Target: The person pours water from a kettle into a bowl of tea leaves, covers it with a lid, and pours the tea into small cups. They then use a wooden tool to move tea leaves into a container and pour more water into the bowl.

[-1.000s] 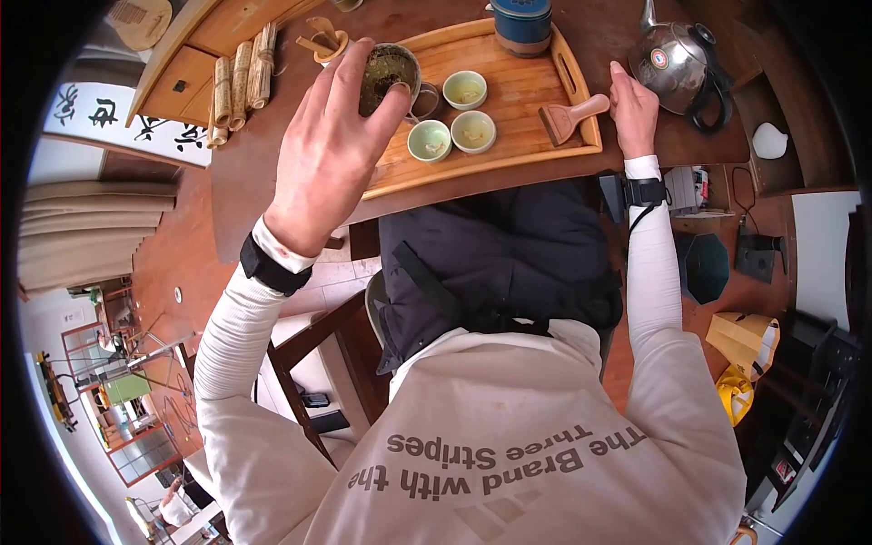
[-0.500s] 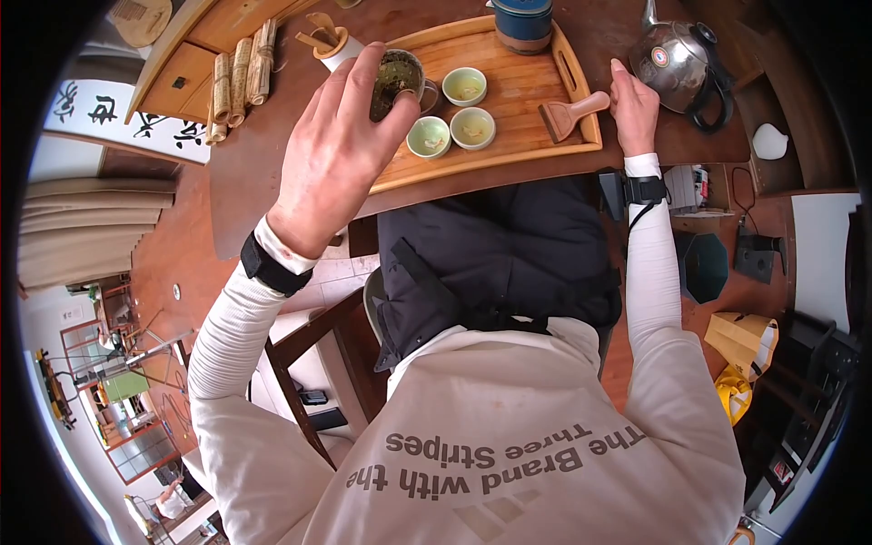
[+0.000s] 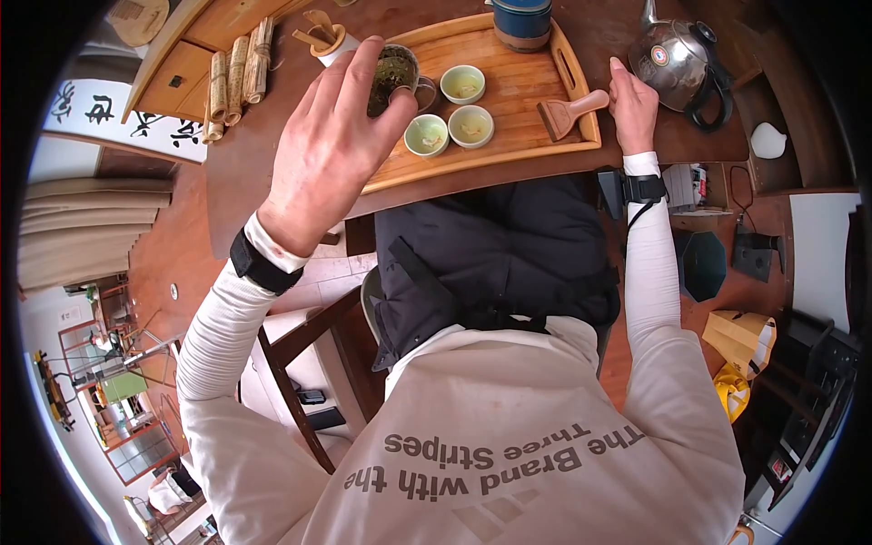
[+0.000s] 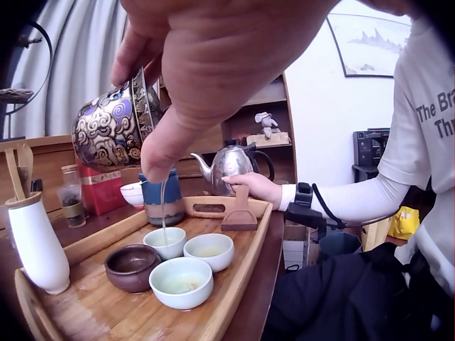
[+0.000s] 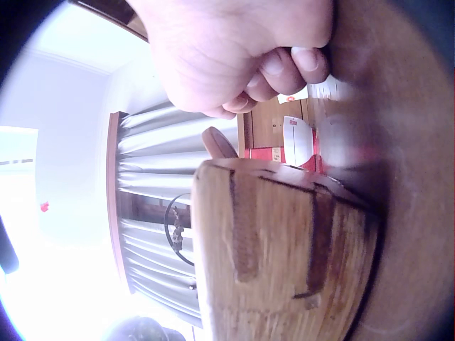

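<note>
The left hand (image 3: 327, 150) grips a patterned bowl (image 4: 110, 128) by its rim, tilted on its side above the tray. Dark green leaves (image 3: 395, 74) show inside it in the head view. A thin stream of liquid (image 4: 163, 202) falls into a pale cup (image 4: 166, 245). Two other pale cups (image 4: 209, 251) (image 4: 181, 284) and a dark brown cup (image 4: 132, 268) stand close by. Beside the kettle (image 3: 674, 65), the right hand (image 3: 633, 107) lies with fingers curled and holds nothing; the wooden-handled brush (image 3: 572, 113) is left of it.
The wooden tray (image 3: 536, 156) carries the cups, the brush and a blue canister (image 3: 522, 25). A white tool holder (image 4: 43, 245) stands beside it. Bamboo rolls (image 3: 239, 77) lie at the table's left; a red box (image 4: 102, 190) stands behind.
The left wrist has shifted slightly leftward, with the bowl still held and tilted over the tray. The right hand has stayed beside the kettle.
</note>
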Demonstrator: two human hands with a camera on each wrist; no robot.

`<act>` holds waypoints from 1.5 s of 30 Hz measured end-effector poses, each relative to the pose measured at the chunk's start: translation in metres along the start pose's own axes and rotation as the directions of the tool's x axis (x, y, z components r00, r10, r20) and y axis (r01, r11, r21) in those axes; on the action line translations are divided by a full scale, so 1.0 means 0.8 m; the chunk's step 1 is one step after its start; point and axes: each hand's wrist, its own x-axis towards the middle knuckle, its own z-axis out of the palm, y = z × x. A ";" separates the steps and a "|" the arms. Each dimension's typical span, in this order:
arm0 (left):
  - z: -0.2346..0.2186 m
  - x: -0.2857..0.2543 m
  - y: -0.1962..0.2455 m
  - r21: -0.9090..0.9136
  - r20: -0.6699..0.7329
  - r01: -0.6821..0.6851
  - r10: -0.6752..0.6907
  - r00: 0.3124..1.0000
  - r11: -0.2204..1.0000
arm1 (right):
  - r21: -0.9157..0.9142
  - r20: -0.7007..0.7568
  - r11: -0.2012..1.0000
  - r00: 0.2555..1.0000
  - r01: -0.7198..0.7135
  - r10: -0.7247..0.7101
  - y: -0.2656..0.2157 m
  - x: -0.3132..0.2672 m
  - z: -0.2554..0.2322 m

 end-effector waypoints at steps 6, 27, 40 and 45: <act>-0.009 0.003 -0.001 -0.020 0.060 0.009 -0.008 0.998 1.000 | -0.012 -0.003 1.000 1.000 0.013 -0.013 0.001 0.000 0.000; 0.014 -0.005 0.010 -0.033 0.034 -0.022 0.023 0.999 0.999 | -0.004 -0.014 1.000 1.000 0.000 0.000 -0.003 -0.001 0.003; 0.101 0.025 -0.043 -0.725 0.277 0.641 -0.746 0.606 0.252 | -0.101 -0.020 0.995 1.000 0.019 -0.021 0.003 0.001 0.000; 0.162 0.044 -0.039 -0.656 0.321 0.718 -0.774 0.546 0.234 | -0.095 -0.019 0.995 1.000 0.004 -0.006 -0.002 -0.001 0.000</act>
